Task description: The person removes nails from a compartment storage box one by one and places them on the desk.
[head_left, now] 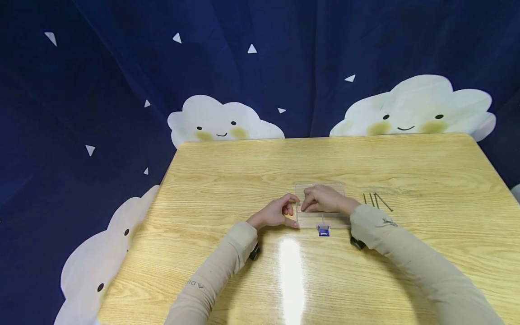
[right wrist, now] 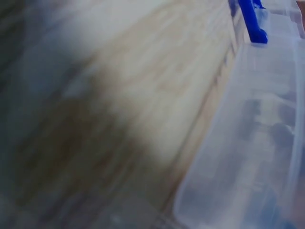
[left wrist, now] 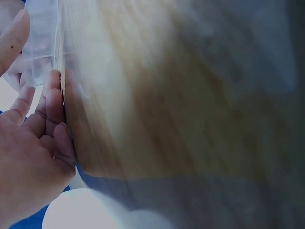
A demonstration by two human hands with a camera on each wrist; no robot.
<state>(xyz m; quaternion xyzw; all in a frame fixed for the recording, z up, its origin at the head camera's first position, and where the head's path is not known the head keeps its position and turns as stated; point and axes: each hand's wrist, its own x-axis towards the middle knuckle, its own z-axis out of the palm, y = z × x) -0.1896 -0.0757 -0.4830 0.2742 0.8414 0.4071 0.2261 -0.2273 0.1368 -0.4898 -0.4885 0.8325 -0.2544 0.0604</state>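
Observation:
A clear plastic box [head_left: 310, 220] with inner dividers and a blue latch [head_left: 323, 230] lies on the table, its lid [head_left: 301, 189] folded back on the far side. My left hand [head_left: 277, 212] holds the box's left end, thumb at the near corner and forefinger farther back; the left wrist view shows the fingers beside its wall. Over the back left part of the box, my right hand [head_left: 322, 198] reaches down with fingertips together. Whether anything is between them is hidden. The right wrist view shows the box's side [right wrist: 228, 143], but no fingers.
Several thin dark nails or screws [head_left: 377, 201] lie on the wooden table [head_left: 227, 180] to the right of the box, close to my right forearm. A dark blue curtain [head_left: 260, 81] with cloud shapes hangs behind the far table edge.

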